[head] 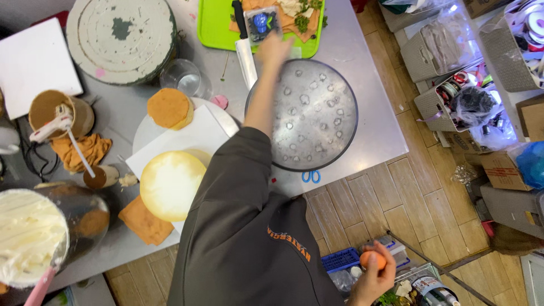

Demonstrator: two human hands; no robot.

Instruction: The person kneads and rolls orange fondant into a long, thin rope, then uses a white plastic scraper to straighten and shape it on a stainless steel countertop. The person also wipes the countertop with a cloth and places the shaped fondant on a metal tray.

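Note:
My left hand (pixel 272 50) reaches far across the steel table (pixel 374 130), its grey sleeve stretched out. Its blurred fingers close on a small clear box of blueberries (pixel 262 22), which sits over the green tray (pixel 212 25). A knife with a black handle (pixel 243 42) lies just left of that hand. Below the arm sits a round metal pan (pixel 317 113) dotted with droplets. My right hand (pixel 371 277) is low at the bottom right, off the table, holding a small round orange fruit (pixel 372 259) in its fingertips.
A pale round cake (pixel 171 184) rests on a white board, with a sponge layer (pixel 170 107) behind it. A glass (pixel 184 79), a grey disc (pixel 122 37), a bowl of cream (pixel 31 238) and blue scissors (pixel 310 177) share the table. Baskets and boxes (pixel 453 90) crowd the floor at right.

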